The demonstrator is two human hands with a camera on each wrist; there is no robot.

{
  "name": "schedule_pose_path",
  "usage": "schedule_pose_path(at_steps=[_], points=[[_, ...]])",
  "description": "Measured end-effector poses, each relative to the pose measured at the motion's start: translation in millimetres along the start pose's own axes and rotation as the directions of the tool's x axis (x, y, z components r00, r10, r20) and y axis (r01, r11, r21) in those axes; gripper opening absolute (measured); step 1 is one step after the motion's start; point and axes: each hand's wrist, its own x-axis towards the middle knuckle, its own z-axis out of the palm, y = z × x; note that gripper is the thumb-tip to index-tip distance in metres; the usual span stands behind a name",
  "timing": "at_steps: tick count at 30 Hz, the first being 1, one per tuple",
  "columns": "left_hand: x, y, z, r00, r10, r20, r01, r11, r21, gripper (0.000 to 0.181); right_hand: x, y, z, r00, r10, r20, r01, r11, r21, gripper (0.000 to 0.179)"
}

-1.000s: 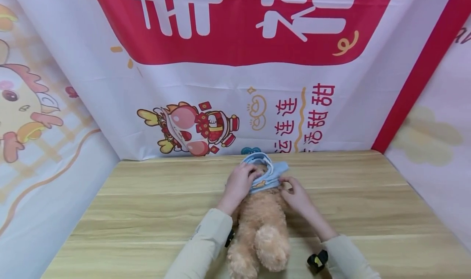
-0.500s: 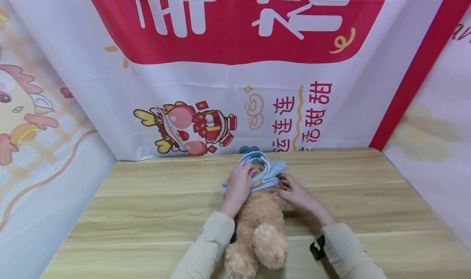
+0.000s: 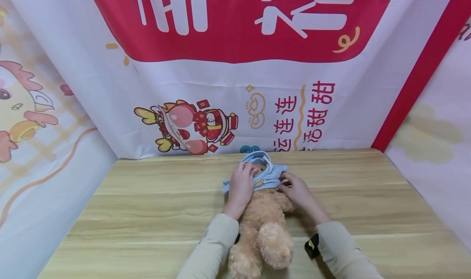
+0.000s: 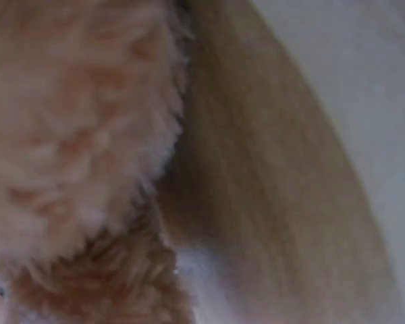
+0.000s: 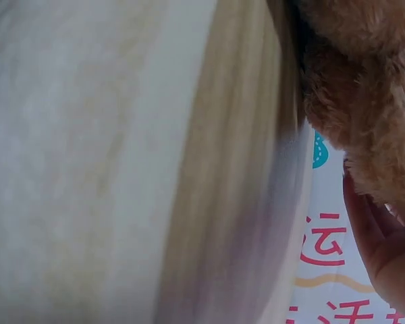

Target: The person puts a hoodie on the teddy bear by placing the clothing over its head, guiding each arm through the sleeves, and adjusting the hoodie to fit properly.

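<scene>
A tan plush toy (image 3: pixel 263 213) lies on its back on the table, its legs toward me. A light blue shirt (image 3: pixel 271 178) with a small orange print is bunched round the toy's head end; its neck opening shows part of the head. My left hand (image 3: pixel 242 187) grips the shirt at the left of this opening, fingertips at its edge. At the right lower edge of the shirt, my right hand (image 3: pixel 297 192) pinches the cloth beside the toy's arm. Fur fills much of the left wrist view; in the right wrist view some fingers (image 5: pixel 368 229) touch the fur.
The wooden table (image 3: pixel 154 213) ends against a white and red printed cloth (image 3: pixel 206 74) behind the toy. More printed cloth hangs at the left and right sides. A black wrist strap (image 3: pixel 312 246) shows by the right sleeve.
A blue sleeve has come into view left of my left hand. My right hand has shifted slightly at the shirt's edge, and the toy's right-side arm now shows below it.
</scene>
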Motion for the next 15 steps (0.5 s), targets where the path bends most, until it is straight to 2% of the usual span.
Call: schedule_pose_path(at_steps=[2, 9, 11, 15], points=[[-0.9, 0.7, -0.2, 1.0, -0.017, -0.025, 0.017, 1.0, 0.004, 0.015, -0.1, -1.4, 0.7, 1.0, -0.022, -0.011, 0.022, 0.999, -0.034, 0.006], [-3.0, 3.6, -1.0, 0.991, -0.11, -0.073, 0.111, 0.994, 0.014, 0.015, -7.2, -6.7, -1.8, 1.0, -0.022, 0.003, 0.022, 0.999, -0.036, 0.005], [-2.8, 4.1, -1.0, 0.989, -0.125, -0.082, 0.127, 0.992, 0.011, 0.014, -9.9, -6.9, -2.8, 1.0, -0.021, 0.017, 0.022, 0.999, -0.047, 0.006], [-2.3, 4.9, -0.9, 0.984, -0.151, -0.1, 0.152, 0.988, 0.01, 0.013, -15.9, -7.8, -5.4, 0.996, 0.033, 0.088, -0.028, 0.998, -0.054, 0.013]])
